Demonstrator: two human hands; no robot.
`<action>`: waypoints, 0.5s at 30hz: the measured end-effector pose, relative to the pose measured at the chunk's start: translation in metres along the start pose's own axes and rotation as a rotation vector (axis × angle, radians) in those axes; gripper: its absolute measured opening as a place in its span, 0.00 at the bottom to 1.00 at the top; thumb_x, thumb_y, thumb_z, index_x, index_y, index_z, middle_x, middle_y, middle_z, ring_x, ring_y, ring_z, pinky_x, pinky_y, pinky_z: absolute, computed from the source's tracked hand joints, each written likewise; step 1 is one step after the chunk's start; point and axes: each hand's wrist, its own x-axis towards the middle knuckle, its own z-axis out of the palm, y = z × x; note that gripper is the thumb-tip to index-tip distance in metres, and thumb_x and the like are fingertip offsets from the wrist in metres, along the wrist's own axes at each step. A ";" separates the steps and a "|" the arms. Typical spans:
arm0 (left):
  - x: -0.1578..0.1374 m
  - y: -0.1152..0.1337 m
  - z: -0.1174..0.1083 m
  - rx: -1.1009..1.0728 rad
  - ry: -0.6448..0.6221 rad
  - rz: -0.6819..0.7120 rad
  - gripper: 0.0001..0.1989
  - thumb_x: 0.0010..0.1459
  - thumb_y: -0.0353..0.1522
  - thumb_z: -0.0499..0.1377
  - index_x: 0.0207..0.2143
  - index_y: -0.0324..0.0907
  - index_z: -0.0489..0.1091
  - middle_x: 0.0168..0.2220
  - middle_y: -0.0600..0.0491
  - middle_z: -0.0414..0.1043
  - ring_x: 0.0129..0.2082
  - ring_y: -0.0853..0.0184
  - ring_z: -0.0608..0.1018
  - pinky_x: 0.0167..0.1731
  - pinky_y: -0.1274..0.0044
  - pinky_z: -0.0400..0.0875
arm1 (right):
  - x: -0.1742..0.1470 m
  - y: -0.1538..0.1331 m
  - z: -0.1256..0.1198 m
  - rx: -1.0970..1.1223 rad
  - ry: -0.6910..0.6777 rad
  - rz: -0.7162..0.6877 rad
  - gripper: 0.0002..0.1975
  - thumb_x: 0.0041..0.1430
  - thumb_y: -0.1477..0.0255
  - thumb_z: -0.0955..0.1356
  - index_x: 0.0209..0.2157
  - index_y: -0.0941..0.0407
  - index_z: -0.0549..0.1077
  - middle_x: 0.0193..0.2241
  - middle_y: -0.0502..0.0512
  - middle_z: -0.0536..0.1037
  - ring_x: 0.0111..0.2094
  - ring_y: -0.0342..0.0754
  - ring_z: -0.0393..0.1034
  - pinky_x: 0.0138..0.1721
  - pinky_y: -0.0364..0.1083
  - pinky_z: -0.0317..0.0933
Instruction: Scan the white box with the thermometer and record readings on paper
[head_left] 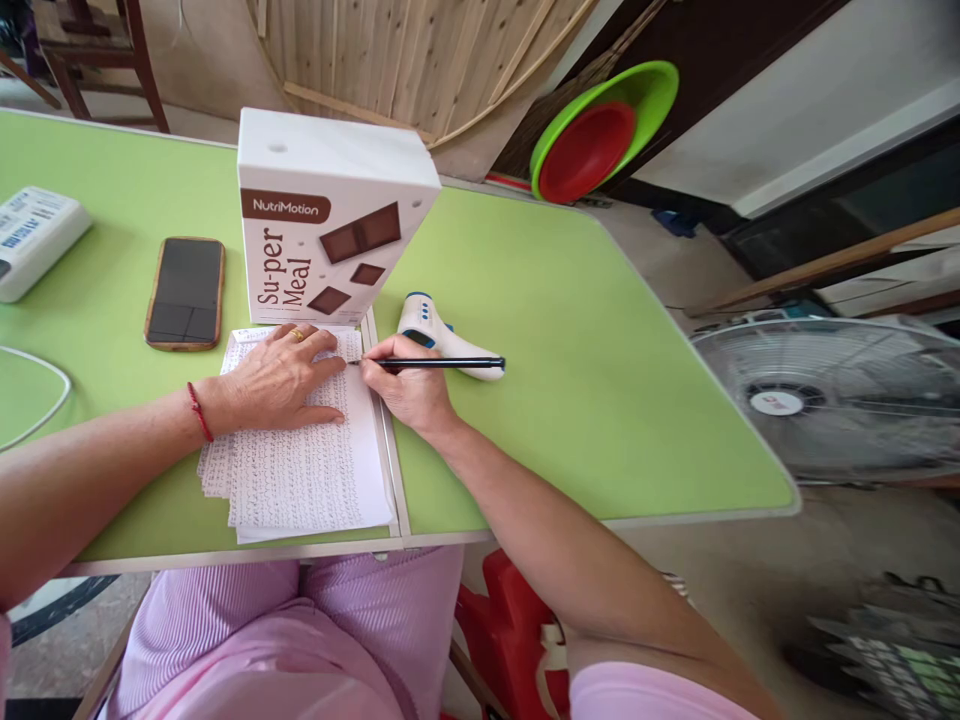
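Note:
My right hand [409, 385] grips a dark pen [465, 363], its tip at the upper right part of a sheet of paper [300, 485]. The sheet is covered in rows of handwriting and lies over several other sheets. My left hand [285, 378] rests flat on the paper with its fingers spread, a ring on one finger and a red cord at the wrist. Just behind the sheets stands a white box [337, 220] printed "NutriMotion Su-per Meal". A white and blue infrared thermometer [427, 325] lies beyond my right hand, partly hidden by the pen.
On the green folding table [600, 400], a phone [185, 295] in a brown case lies left of the box. Farther left are a white device [37, 240] and a white cable [60, 395]. A fan [780, 400] stands off the right edge; green and red basins [589, 150] lean behind.

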 end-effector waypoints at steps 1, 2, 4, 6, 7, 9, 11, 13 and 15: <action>0.000 0.000 0.000 -0.002 -0.004 -0.003 0.29 0.64 0.50 0.61 0.54 0.35 0.74 0.51 0.38 0.71 0.48 0.48 0.73 0.52 0.60 0.69 | 0.000 0.001 0.000 -0.001 0.005 -0.005 0.04 0.52 0.71 0.68 0.26 0.52 0.70 0.22 0.47 0.73 0.23 0.43 0.63 0.26 0.45 0.62; 0.000 0.000 -0.001 -0.004 -0.007 -0.005 0.29 0.64 0.50 0.61 0.54 0.35 0.74 0.51 0.38 0.71 0.48 0.48 0.73 0.52 0.60 0.69 | 0.000 0.001 0.001 0.005 0.013 -0.007 0.04 0.52 0.71 0.69 0.25 0.52 0.70 0.21 0.47 0.73 0.23 0.43 0.63 0.26 0.45 0.62; 0.000 0.001 -0.001 -0.006 -0.009 -0.004 0.29 0.64 0.50 0.61 0.53 0.35 0.74 0.51 0.38 0.71 0.48 0.48 0.74 0.52 0.60 0.69 | 0.000 0.002 0.001 0.027 0.026 -0.008 0.04 0.51 0.71 0.69 0.25 0.52 0.70 0.21 0.47 0.73 0.22 0.43 0.63 0.25 0.44 0.61; 0.000 0.001 -0.001 -0.008 -0.005 -0.002 0.29 0.64 0.51 0.61 0.53 0.35 0.74 0.51 0.37 0.71 0.48 0.48 0.74 0.52 0.60 0.69 | 0.000 0.001 0.001 0.044 0.037 -0.004 0.04 0.50 0.70 0.69 0.24 0.52 0.70 0.21 0.46 0.74 0.22 0.43 0.63 0.25 0.44 0.61; 0.000 0.001 -0.001 -0.008 -0.002 0.000 0.29 0.64 0.50 0.61 0.53 0.35 0.74 0.51 0.37 0.71 0.48 0.49 0.74 0.52 0.60 0.69 | 0.000 0.001 0.001 0.047 0.044 -0.002 0.04 0.50 0.70 0.69 0.24 0.52 0.70 0.21 0.46 0.74 0.22 0.43 0.63 0.24 0.44 0.61; 0.000 0.000 -0.001 -0.005 0.000 0.000 0.29 0.63 0.50 0.61 0.53 0.35 0.74 0.51 0.37 0.71 0.48 0.49 0.74 0.52 0.60 0.69 | 0.000 0.001 0.001 0.045 0.066 0.003 0.04 0.51 0.69 0.69 0.24 0.52 0.70 0.20 0.46 0.74 0.21 0.42 0.63 0.24 0.44 0.61; 0.000 0.001 -0.001 -0.002 -0.003 -0.003 0.29 0.63 0.51 0.62 0.53 0.35 0.74 0.51 0.37 0.71 0.48 0.48 0.74 0.52 0.59 0.69 | 0.000 0.002 0.001 0.038 0.081 0.001 0.04 0.51 0.69 0.69 0.24 0.52 0.70 0.20 0.46 0.73 0.21 0.42 0.63 0.24 0.44 0.61; 0.000 0.001 -0.001 -0.003 -0.009 -0.006 0.29 0.63 0.51 0.62 0.53 0.35 0.74 0.51 0.38 0.71 0.48 0.48 0.74 0.52 0.59 0.69 | 0.001 0.002 0.001 0.031 0.079 -0.012 0.04 0.50 0.69 0.68 0.25 0.52 0.70 0.20 0.46 0.73 0.21 0.42 0.63 0.24 0.44 0.61; 0.000 0.001 -0.001 -0.004 -0.017 -0.010 0.30 0.63 0.51 0.62 0.54 0.35 0.74 0.51 0.38 0.71 0.49 0.48 0.74 0.53 0.59 0.69 | 0.001 0.002 0.001 0.028 0.071 -0.029 0.04 0.51 0.70 0.68 0.25 0.52 0.69 0.20 0.46 0.72 0.21 0.42 0.63 0.25 0.44 0.62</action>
